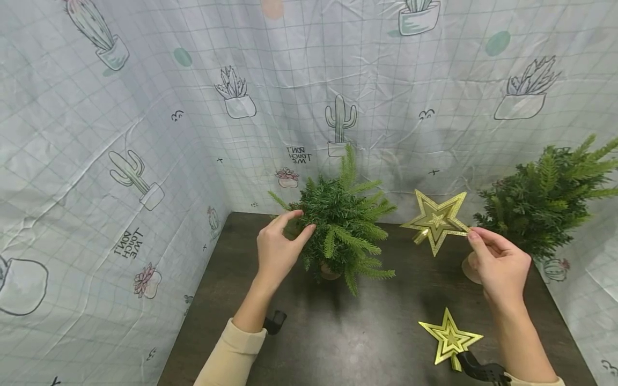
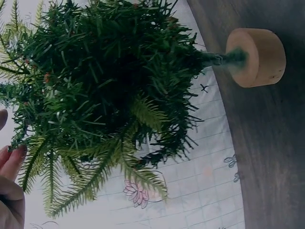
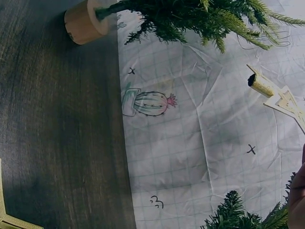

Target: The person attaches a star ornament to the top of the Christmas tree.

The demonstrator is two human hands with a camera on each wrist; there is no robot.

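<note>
Fingers of the right hand (image 1: 504, 271): pinching one tip of a gold star (image 1: 436, 221), at its three-to-four o'clock.
Fingers of the left hand (image 1: 277, 246): spread, with a gap between thumb and forefinger, at the nine o'clock edge of a small green tree (image 1: 338, 214); cannot tell how far touching the needles.
Gold star: held up off the dark table (image 1: 376, 332), at three o'clock from the small green tree, with its hollow sleeve (image 1: 421, 236) toward seven or eight.
Small green tree: standing on a round wooden base (image 2: 267, 57).
Second star (image 1: 451, 338): lying on the dark table, at six o'clock from the gold star.
Second tree (image 1: 545, 193): standing at one o'clock from the right hand.
Curtain (image 1: 386, 75): hanging at twelve and nine o'clock, printed with potted cacti.
</note>
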